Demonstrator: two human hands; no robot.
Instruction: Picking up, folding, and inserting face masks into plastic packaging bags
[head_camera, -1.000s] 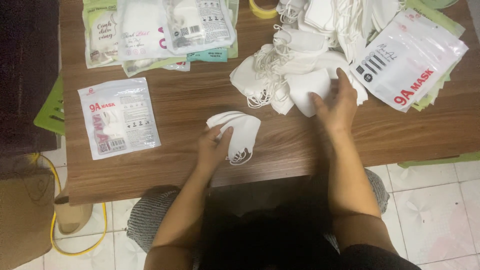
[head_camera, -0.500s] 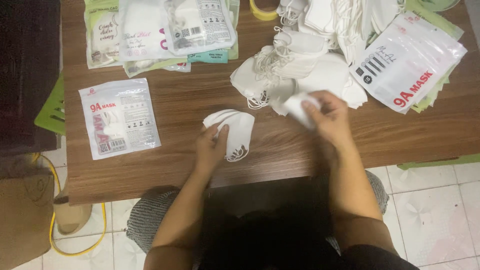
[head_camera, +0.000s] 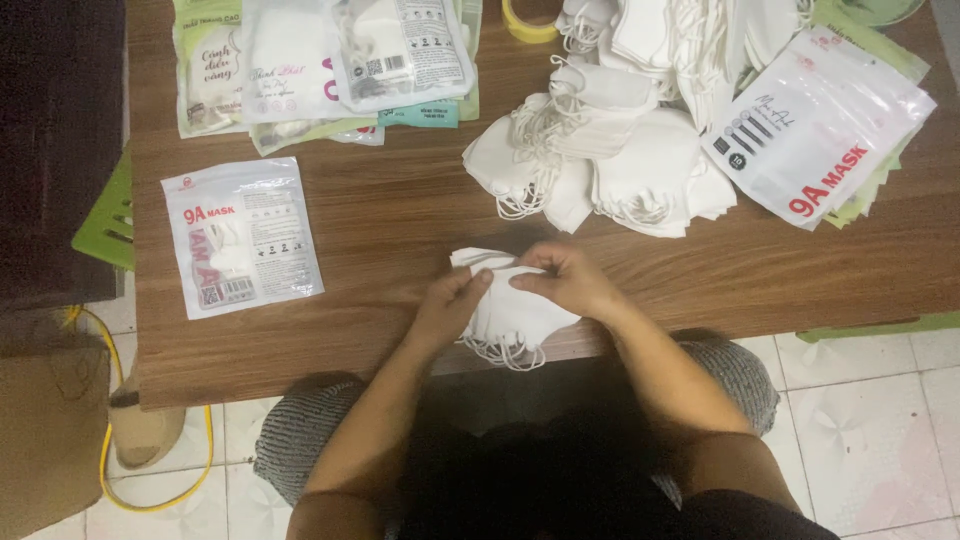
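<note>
Hands meet at the near edge of our wooden table (head_camera: 400, 230): our left hand (head_camera: 452, 305) and right hand (head_camera: 568, 280) both pinch a small stack of folded white masks (head_camera: 510, 318), fingertips pressed together on its top edge. Its ear loops hang over the table's edge. Beyond lies a loose mask pile (head_camera: 610, 150); a sealed mask packet (head_camera: 242, 236) lies to the left.

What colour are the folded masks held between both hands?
White, ear loops too: the small stack of masks shows best in the head view, against the brown wooden table.
</note>
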